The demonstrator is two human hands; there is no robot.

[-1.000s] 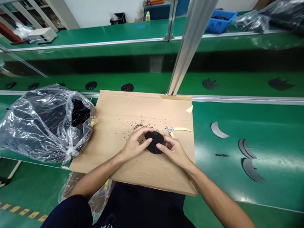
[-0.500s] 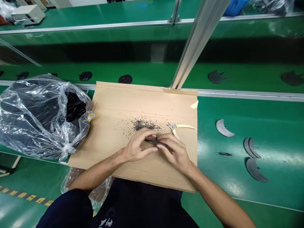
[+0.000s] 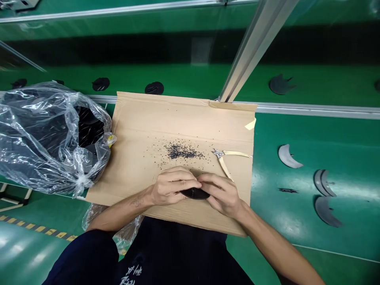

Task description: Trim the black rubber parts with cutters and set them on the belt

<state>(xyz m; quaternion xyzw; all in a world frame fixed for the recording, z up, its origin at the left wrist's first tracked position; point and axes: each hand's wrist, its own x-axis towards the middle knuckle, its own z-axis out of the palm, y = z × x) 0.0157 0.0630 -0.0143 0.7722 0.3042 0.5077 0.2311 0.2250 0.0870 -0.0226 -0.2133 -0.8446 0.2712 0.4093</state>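
Both my hands meet over the near part of a cardboard sheet (image 3: 148, 130) and grip a round black plastic disc (image 3: 195, 193), mostly hidden under the fingers. My left hand (image 3: 173, 185) curls over its left side. My right hand (image 3: 221, 193) pinches its right side. Small cutters with cream handles (image 3: 227, 156) lie on the cardboard just beyond my right hand. A scatter of black shavings (image 3: 181, 151) lies beyond my left hand.
A clear plastic bag of black parts (image 3: 50, 134) sits at the left. Curved grey offcuts (image 3: 289, 157) lie on the green bench at the right. More black discs (image 3: 154, 88) rest on the conveyor beyond an aluminium rail, and a slanted metal post (image 3: 252, 51) rises behind the cardboard.
The disc has been turned from face-up to edge-on and then drawn nearer to me, with fingers closing over it. The camera has tipped downward.
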